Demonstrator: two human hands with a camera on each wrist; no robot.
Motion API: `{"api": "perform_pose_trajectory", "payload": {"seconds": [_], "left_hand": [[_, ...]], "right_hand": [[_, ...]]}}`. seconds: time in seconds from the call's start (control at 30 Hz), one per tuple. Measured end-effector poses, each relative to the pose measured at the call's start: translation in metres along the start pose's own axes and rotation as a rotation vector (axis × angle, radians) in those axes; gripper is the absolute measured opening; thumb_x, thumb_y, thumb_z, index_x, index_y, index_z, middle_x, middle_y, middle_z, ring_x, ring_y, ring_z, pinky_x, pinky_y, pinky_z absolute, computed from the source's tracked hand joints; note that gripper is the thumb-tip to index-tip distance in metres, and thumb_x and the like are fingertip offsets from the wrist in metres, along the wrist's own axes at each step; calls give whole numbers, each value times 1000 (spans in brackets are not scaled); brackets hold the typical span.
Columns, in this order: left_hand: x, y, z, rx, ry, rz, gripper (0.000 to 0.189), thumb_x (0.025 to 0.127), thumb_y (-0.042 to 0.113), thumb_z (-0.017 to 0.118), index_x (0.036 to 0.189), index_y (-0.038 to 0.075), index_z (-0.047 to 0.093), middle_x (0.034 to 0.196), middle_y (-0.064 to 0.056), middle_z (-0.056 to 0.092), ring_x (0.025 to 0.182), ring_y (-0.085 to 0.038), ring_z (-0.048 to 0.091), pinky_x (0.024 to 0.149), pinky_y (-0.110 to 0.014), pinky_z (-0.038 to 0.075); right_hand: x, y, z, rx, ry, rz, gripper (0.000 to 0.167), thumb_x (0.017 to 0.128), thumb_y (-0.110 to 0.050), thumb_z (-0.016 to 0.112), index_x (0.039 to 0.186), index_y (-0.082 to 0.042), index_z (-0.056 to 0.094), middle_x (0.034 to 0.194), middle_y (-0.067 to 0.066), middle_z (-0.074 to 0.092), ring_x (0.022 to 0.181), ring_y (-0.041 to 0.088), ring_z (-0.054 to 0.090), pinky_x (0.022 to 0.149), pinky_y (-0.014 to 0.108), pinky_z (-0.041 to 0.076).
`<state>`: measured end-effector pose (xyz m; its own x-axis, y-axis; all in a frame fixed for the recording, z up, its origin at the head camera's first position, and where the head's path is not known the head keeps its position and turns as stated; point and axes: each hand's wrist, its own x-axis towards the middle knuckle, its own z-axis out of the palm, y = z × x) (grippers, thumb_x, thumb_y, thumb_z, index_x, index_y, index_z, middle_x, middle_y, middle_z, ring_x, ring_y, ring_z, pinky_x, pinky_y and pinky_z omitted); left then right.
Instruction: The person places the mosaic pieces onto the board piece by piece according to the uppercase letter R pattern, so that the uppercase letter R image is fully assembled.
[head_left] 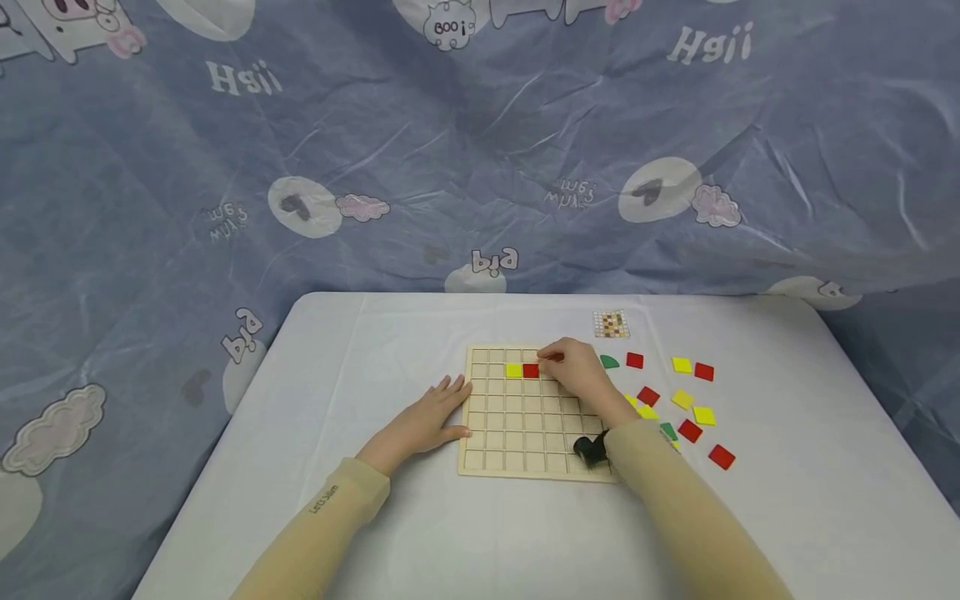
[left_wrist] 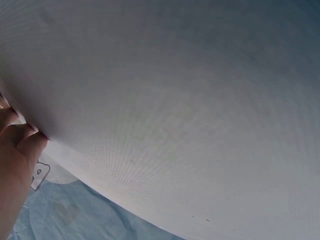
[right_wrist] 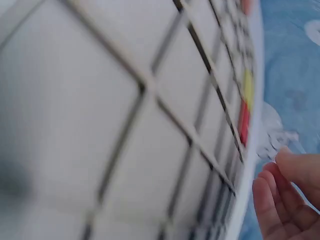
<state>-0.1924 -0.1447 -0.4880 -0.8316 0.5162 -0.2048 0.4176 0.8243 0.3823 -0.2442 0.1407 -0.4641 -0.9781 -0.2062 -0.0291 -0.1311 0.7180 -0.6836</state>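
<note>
On the wooden grid board [head_left: 512,422], in the second row from the far edge, a yellow square [head_left: 513,370] and a red square [head_left: 531,370] lie side by side in neighbouring cells. Just right of the red square is the right hand [head_left: 576,368], with thumb and fingers bent close together in a narrow shape; a bit of red may show at the fingertips, but I cannot tell if a piece is held. The left hand [head_left: 431,417] rests flat with spread fingers, touching the left edge of the board.

I judge that the step in hand is placing pieces into cells. The next move probably calls for a careful fit of a piece within its cell lines, while the left hand keeps the board steady.

To the right of the board are scattered loose red pieces [head_left: 635,360], loose yellow pieces [head_left: 682,365] and green pieces [head_left: 609,362]. Beyond them, near the board's far right corner, lies a small pattern card [head_left: 612,324], perhaps a guide. All is on the white counter [head_left: 420,533], before a printed blue cloth [head_left: 450,142].
</note>
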Motion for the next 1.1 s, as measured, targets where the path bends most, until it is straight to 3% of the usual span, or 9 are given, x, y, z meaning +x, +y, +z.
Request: {"api": "perform_pose_trajectory", "payload": {"seconds": [0.2,0.4,0.53,0.63,0.83,1.1], "left_hand": [[0,0,1,5,0,13,81,94,47,60,157,9,25,164,-12,18,152,-34,14,124,-49,20],[0,0,1,1,-9,16,82,94,47,60,157,9,24,164,-12,17,153,-34,12,124,-50,18],[1,-2,2,6,-9,1,82,94,48,60,157,10,24,165,-11,16,153,-33,12,124,-49,18],[2,-4,3,18,-13,-3,83,94,49,59,158,11,22,165,-9,15,153,-32,11,124,-47,18],[2,-4,3,6,-4,5,82,94,48,60,157,11,24,165,-9,16,153,-32,12,125,-47,18],[1,-2,2,1,2,8,82,94,48,60,157,10,23,165,-10,16,153,-33,12,125,-48,17]], "right_hand": [[-19,27,-42,11,13,66,28,97,-19,63,121,-5,69,118,18,68,102,32,64,80,40,57],[-45,65,-69,-32,-31,205,33,93,-24,69,118,-2,67,105,16,71,81,24,64,67,28,53],[-56,80,-71,-58,-86,245,39,90,-30,73,118,-3,68,100,11,70,79,19,61,69,25,52],[-61,84,-69,-97,-88,199,39,87,-31,75,114,-4,70,96,8,70,82,17,59,69,25,50],[-60,79,-61,-165,-98,121,32,82,-22,80,105,-2,71,88,6,62,80,19,53,69,28,47],[-57,68,-58,-209,-129,170,28,80,-17,82,98,-3,66,85,7,59,79,21,51,70,29,45]]}}
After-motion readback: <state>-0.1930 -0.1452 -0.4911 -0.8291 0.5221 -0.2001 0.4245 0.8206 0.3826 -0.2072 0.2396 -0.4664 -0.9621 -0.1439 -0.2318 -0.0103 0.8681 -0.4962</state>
